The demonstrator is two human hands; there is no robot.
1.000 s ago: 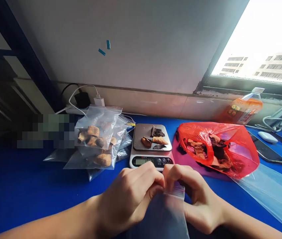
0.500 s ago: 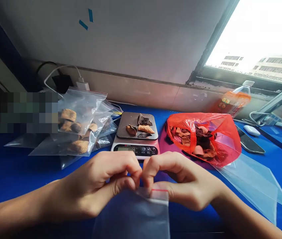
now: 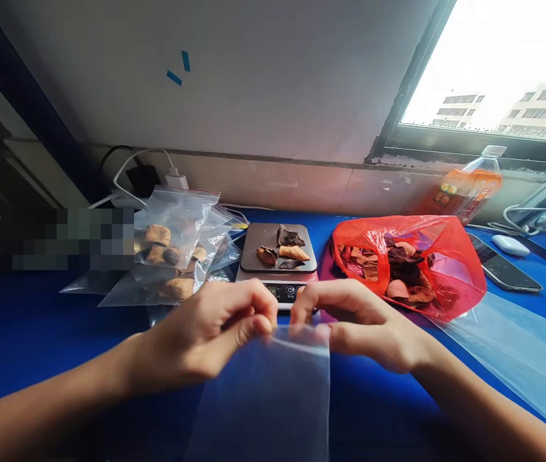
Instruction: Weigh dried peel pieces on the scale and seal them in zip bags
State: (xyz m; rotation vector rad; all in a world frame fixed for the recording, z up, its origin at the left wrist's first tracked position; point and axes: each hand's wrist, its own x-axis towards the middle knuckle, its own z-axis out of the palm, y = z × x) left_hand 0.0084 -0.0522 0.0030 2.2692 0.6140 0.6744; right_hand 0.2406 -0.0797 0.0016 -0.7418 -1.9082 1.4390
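Blue table point(image 3: 36, 340) across; far left, one black adapter point(image 3: 142, 181) and one white plug point(image 3: 177, 182) at the wall, two blue tape strips point(image 3: 174, 77) above; filled zip bags point(image 3: 176, 221) overlap in a pile, at least three, exact count hidden, tan chunks point(image 3: 158, 234) inside; left hand point(image 3: 210, 330) mostly closed, curled forefinger against thumb, pinching the top edge of one clear plastic bag point(image 3: 273, 391); that bag hangs between both hands, nearer the camera than the scale, bottom cut off by the frame; one digital scale point(image 3: 259, 236) behind it, display partly covered by the hands; four dried pieces point(image 3: 293, 253) on its pan, two dark, two brownish; right hand point(image 3: 369, 324) half open, thumb and forefinger apart, tips at the bag's top right corner, cannot tell whether film is gripped; one red bag point(image 3: 468, 263) just beyond, mouth open, many brown and dark pieces point(image 3: 400, 289) inside, uncountable; one orange-labelled bottle point(image 3: 469, 186) behind, tilted; one dark phone point(image 3: 511, 271); one white case point(image 3: 510, 245) beside it; clear sheets point(image 3: 518, 343) below, apparently two, overlapping.
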